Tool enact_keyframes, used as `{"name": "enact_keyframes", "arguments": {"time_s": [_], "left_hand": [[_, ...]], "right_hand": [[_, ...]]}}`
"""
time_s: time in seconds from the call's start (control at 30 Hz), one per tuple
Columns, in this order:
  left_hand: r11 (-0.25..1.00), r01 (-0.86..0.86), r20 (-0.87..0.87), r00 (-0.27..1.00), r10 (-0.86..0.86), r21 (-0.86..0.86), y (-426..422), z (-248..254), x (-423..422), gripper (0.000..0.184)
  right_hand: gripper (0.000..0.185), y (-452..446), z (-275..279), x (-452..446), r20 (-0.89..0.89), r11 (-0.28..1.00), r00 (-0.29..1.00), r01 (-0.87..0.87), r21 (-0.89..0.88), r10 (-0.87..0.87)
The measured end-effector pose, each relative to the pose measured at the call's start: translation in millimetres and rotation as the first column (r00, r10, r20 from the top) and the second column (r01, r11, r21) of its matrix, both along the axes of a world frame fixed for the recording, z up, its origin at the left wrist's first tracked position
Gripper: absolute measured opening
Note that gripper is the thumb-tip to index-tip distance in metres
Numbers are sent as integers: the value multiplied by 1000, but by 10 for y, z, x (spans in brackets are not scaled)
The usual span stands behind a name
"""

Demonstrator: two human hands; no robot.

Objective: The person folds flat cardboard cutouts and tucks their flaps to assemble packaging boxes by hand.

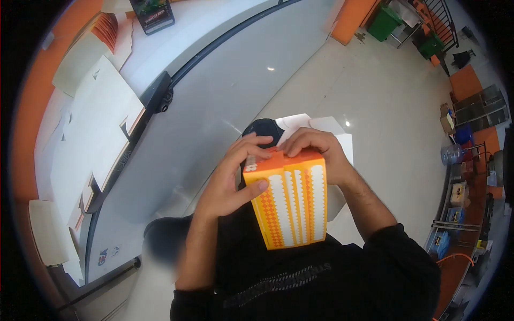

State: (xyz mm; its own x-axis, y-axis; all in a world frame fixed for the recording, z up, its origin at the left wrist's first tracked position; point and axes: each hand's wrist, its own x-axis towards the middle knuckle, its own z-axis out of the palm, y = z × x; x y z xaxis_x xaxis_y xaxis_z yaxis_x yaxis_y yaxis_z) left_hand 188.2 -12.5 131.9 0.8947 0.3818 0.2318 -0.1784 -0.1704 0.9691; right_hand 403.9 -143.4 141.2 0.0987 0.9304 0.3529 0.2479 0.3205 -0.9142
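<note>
An orange, yellow and white patterned cardboard box (292, 208) stands upright, close to my body over my lap. My left hand (230, 182) grips its left side, the thumb on the near face and the fingers over the orange top. Curled over the far right top edge, my right hand (318, 150) presses its fingertips onto the top flap. Most of the right thumb is hidden. Behind the box lies white folded cardboard (310, 123), partly covered by my right hand and the box.
A chest freezer (193, 123) runs along the left, with flattened white cardboard (91, 117) on its top. A dark printed package (152, 16) lies farther back there. Green bins (384, 23) stand at the back right. Shelves with a water bottle (452, 154) and containers line the right.
</note>
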Motion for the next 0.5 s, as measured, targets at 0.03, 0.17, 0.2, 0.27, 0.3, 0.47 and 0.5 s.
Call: {"name": "enact_keyframes", "arguments": {"time_s": [0.03, 0.17, 0.2, 0.27, 0.3, 0.47, 0.5], "left_hand": [[989, -2, 20, 1000, -1, 146, 51, 24, 24, 62], [980, 64, -165, 986, -33, 188, 56, 200, 41, 52], [972, 65, -171, 985, -26, 227, 68, 192, 43, 48], [957, 70, -185, 983, -18, 280, 50, 226, 70, 42], [952, 74, -191, 981, -17, 297, 19, 273, 100, 39], [938, 71, -203, 979, -1, 338, -25, 250, 154, 35], [934, 64, -204, 979, 10, 353, -32, 247, 145, 35]], "right_hand": [[23, 5, 3, -73, -43, 998, 997, 58, -1, -58], [17, -95, 43, -27, 228, 944, 923, 271, 189, -311], [15, -192, 13, 45, 282, 955, 916, 252, 154, -287], [16, -252, 21, 50, 286, 957, 916, 250, 144, -283], [17, -276, 16, 47, 286, 957, 915, 253, 139, -283], [20, -263, -4, 120, 237, 965, 937, 240, 106, -259], [19, -243, -13, 116, 226, 967, 941, 237, 94, -253]]}}
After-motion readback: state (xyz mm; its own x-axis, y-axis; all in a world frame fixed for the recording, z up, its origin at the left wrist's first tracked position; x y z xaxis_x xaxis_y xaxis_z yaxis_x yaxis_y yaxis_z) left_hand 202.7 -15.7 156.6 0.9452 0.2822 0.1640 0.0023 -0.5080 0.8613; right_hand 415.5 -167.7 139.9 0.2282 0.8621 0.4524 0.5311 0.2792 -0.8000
